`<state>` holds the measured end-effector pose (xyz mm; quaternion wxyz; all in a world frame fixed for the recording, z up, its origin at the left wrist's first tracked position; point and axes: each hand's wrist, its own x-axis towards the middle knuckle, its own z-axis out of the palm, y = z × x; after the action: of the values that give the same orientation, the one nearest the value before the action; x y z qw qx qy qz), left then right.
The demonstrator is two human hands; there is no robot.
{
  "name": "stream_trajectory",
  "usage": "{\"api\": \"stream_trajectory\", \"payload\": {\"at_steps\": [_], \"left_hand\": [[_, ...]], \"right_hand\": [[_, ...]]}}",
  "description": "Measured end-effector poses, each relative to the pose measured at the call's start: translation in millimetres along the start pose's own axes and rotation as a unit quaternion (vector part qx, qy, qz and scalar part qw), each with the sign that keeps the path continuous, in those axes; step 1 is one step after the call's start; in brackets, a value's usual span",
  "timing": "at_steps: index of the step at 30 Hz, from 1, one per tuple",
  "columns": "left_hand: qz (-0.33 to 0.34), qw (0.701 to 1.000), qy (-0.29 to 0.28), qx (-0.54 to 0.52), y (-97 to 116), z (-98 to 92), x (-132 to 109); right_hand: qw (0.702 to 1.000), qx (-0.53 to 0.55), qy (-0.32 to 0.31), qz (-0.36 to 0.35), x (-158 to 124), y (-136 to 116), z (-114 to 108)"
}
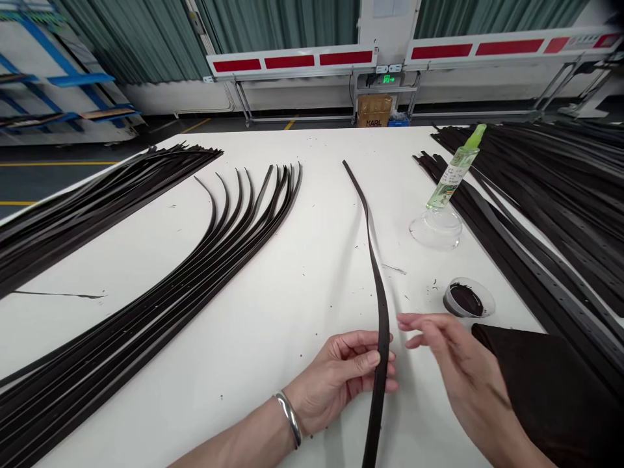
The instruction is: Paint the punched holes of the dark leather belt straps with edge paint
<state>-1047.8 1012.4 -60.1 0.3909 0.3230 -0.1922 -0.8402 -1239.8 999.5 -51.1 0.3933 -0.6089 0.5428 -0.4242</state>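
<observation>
Black strip [379, 292], left hand [336, 370] clamped on it, right hand [461, 367] just beside, its grip apart

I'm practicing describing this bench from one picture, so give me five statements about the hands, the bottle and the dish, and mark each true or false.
1. The left hand holds a dark strip. True.
2. The spray bottle has a green top. True.
3. The right hand is gripping that bottle. False: it is near the strip, with nothing visible in its grasp.
4. The silver bangle is on the right wrist. False: it is on the left.
5. The round dish has something dark inside. True.
</observation>
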Motion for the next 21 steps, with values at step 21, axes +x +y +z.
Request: {"api": "stream_trajectory", "payload": {"at_steps": [21], "left_hand": [[-0.022, 0.999, 0.048, 0.004, -4, -4.7, -4]], "right_hand": [[0.997, 0.054, 0.033, 0.046, 33, 5, -44]]}}
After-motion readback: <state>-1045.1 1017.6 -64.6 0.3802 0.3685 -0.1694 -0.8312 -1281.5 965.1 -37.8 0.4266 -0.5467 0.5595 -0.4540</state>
